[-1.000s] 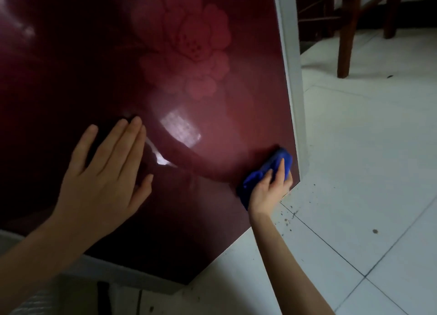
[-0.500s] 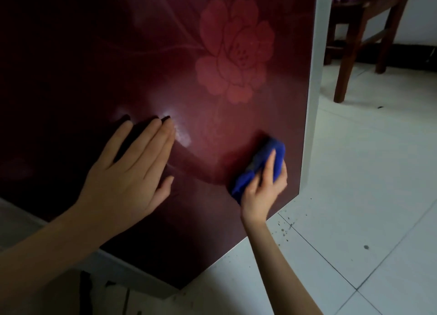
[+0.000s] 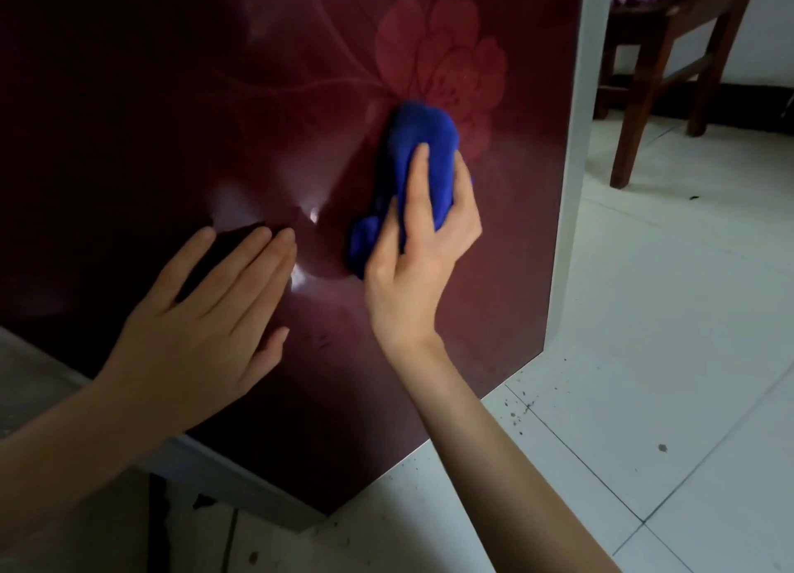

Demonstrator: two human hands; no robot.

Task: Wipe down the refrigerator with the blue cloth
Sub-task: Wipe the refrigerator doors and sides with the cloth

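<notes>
The refrigerator door [image 3: 180,99] is a glossy dark red panel with a pale red flower print at its upper right and a grey edge on its right side. My right hand [image 3: 421,263] presses a bunched blue cloth [image 3: 412,164] against the door, just under the flower. My left hand [image 3: 206,327] lies flat on the door to the left of the cloth, fingers spread and holding nothing.
White floor tiles [image 3: 666,336] with dark specks spread to the right and below the door's bottom corner. A dark wooden chair [image 3: 670,56] stands at the upper right beyond the door edge.
My right hand has carried the blue cloth up and to the left, from the door's lower right corner to just under the flower. My left hand stays flat on the door.
</notes>
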